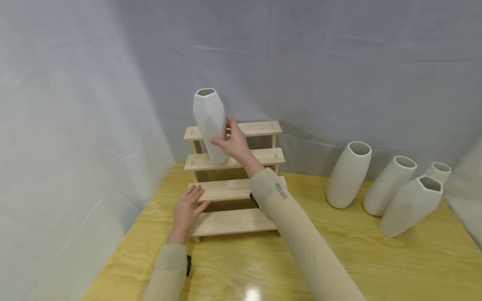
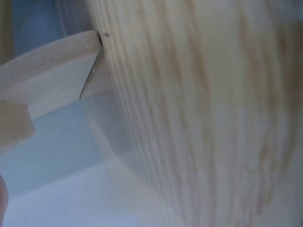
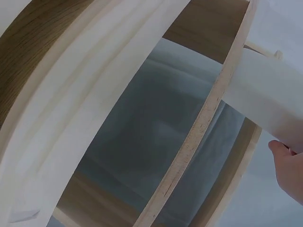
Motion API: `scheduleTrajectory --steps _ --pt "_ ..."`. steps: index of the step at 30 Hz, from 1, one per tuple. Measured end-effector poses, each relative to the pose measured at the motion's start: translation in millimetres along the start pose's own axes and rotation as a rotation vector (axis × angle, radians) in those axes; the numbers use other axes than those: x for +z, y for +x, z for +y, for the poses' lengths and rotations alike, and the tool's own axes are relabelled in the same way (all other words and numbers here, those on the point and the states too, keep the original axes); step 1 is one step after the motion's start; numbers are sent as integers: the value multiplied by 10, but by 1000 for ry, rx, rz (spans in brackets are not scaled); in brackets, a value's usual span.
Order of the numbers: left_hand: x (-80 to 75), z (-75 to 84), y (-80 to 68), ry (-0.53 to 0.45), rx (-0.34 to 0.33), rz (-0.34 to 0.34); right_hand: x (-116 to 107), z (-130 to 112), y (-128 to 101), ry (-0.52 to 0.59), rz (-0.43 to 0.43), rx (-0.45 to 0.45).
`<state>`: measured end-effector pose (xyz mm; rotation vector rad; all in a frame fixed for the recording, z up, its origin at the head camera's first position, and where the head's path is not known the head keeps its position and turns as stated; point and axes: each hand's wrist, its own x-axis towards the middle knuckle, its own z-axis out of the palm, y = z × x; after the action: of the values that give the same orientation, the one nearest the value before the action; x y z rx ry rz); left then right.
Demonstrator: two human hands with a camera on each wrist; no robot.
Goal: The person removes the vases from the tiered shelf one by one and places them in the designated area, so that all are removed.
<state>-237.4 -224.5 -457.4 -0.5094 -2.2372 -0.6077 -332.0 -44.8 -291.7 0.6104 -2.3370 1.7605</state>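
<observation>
A tall white faceted vase (image 1: 211, 121) stands upright on the left part of the third step up of a wooden tiered stand (image 1: 233, 223). My right hand (image 1: 236, 142) grips its right side, thumb across the front and fingers behind. The right wrist view shows the vase's lower body (image 3: 270, 94) at the edge of a shelf, with the right thumb (image 3: 279, 156) against it. My left hand (image 1: 186, 211) rests with spread fingers on the left end of the second step up. Mostly wood grain of a shelf (image 2: 189, 113) fills the left wrist view.
On the right of the wooden table (image 1: 320, 259) stand several more white vases: a smooth oval one (image 1: 348, 175), a second round-mouthed one (image 1: 389, 186), a faceted one (image 1: 410, 205) in front and a smaller-looking one (image 1: 440, 170) behind. Pale sheeting (image 1: 301, 62) hangs behind the stand.
</observation>
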Motion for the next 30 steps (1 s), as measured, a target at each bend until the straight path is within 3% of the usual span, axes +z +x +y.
scheduleTrajectory --steps 20,30 --pt "91 26 42 -12 4 -27 -28 118 -84 48 113 -92" --pt "158 40 65 -37 -5 -37 -222 61 -283 31 178 -131"
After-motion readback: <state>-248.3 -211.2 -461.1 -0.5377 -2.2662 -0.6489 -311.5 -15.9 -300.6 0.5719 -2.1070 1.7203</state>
